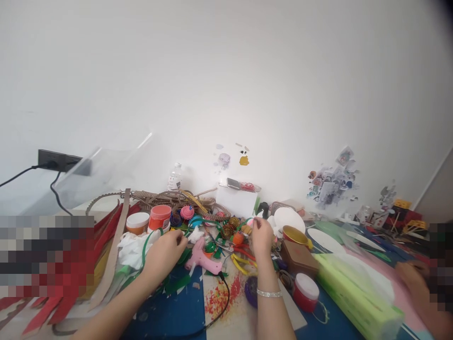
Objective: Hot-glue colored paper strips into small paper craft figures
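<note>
Two hands over a crowded craft table

Your table (170, 316), blue-topped, meets a plain white wall. Left hand (163, 257): fingers curled on a thin green strip (146, 243) beside the glossy pink glue gun (200, 259). Right hand (262, 237): fingertips pinched together; contents too small to tell. Round orange jar (160, 216) near the far edge.

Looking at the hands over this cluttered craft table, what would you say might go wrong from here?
The pink glue gun lies just below the left hand, cord trailing toward the person; a forearm might snag it. The right hand reaches over scissors and loose trinkets, which it might knock off.
</note>
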Motion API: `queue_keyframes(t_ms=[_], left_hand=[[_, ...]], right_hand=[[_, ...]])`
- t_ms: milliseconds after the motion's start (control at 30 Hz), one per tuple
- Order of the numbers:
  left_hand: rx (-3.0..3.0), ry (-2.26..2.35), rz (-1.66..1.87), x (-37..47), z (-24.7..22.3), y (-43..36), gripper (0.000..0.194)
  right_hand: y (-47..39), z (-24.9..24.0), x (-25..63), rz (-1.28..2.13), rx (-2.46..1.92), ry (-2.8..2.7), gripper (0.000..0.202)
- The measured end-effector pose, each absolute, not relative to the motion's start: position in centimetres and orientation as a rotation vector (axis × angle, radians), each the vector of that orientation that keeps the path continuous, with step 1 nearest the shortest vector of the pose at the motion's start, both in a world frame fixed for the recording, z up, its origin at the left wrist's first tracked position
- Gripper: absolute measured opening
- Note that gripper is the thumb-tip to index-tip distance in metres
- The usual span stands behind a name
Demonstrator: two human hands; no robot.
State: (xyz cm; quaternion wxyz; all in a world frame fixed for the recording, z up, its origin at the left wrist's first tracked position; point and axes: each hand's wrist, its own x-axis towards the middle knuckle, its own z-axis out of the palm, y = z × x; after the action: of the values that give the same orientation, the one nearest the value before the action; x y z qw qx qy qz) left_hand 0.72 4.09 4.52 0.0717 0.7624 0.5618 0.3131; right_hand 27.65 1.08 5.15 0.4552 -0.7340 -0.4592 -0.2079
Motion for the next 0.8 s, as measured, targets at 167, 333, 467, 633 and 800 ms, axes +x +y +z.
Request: queue_keyframes(t_ms=[167, 333, 467, 633, 800], left_hand=[[2.285, 1.668, 0.963, 0.5, 4.4, 4.3, 0.026], [2.214, 1.648, 0.996, 0.4, 4.4, 4.6, 0.025], [2.092, 1.552, 1.059, 0.1, 4.5, 5.0, 0.025], [2.013, 1.463, 1.059, -0.5, 4.7, 5.5, 0.03], [1.966, 1.374, 1.091, -0.2, 4.7, 5.4, 0.03]], right_hand=[[0.3, 5.5, 28.0, -0.583, -1.918, -1.081, 0.034], [0.0, 5.6, 28.1, -0.654, -2.044, -1.015, 0.035], [-0.2, 5.8, 28.1, -0.673, -2.14, -0.965, 0.028], [-0.4, 5.9, 28.3, -0.647, -2.192, -0.915, 0.021], [0.1, 5.6, 28.0, -0.571, -2.111, -0.94, 0.018]])
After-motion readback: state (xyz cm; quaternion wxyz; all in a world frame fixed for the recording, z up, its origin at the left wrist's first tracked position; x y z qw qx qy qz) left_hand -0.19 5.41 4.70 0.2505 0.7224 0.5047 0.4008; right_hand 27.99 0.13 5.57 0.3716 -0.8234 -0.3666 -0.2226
